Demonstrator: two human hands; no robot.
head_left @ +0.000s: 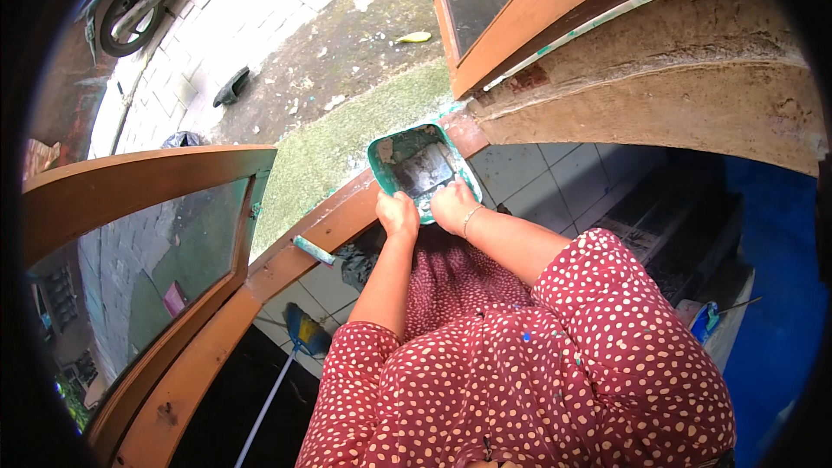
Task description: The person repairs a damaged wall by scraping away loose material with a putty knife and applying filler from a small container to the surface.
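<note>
A square green tub [401,133], its inside smeared with whitish and grey stains, is in front of me at the wooden door sill. My left hand [399,214] is closed on the tub's near left edge. Beside it, my right hand [454,205] is closed at the near right edge, its fingers reaching just over the rim. Whether the right fingers also pinch something small inside is hidden. To the left, a small paint roller sleeve or handle [314,250], pale with green stains, lies on the sill.
Wooden door leaves with glass stand open at left [147,173] and upper right [520,17]. A broom [305,329] leans at lower left. Beyond the sill [286,264] lie a green mat [347,126], a dark shoe-like object [231,87] and a motorbike [134,22].
</note>
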